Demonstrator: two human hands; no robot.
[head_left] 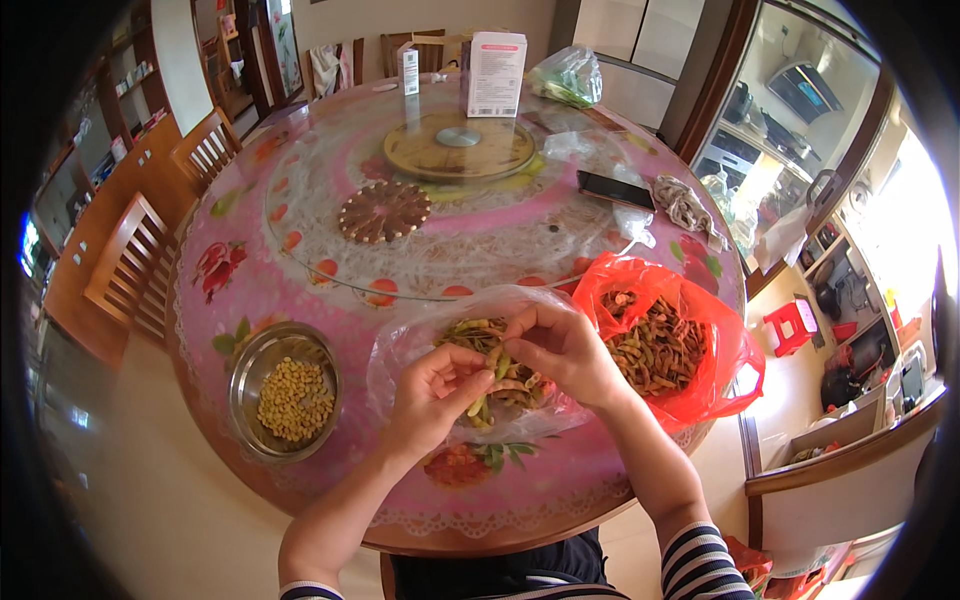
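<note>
Above a clear plastic bag (391,345), my left hand (437,392) and my right hand (562,352) meet at a yellow-green soybean pod (499,363). Both hands are closed, pinching it with thumbs and fingertips. Beneath them, loose pods and husks (520,392) lie on the bag; my fingers hide part of these. A steel bowl (237,395) left of my hands holds shelled yellow beans (296,400). To the right, an open red plastic bag (733,385) contains many brownish pods (655,355). Whether the held pod is split cannot be told.
The round table (225,300) has a flowered cover and a glass turntable with a wooden disc (400,150). A brown trivet (384,211), a phone (615,190), a crumpled cloth (688,207), boxes (496,75) and a bag of greens (568,78) lie farther off. Chairs (135,265) stand left.
</note>
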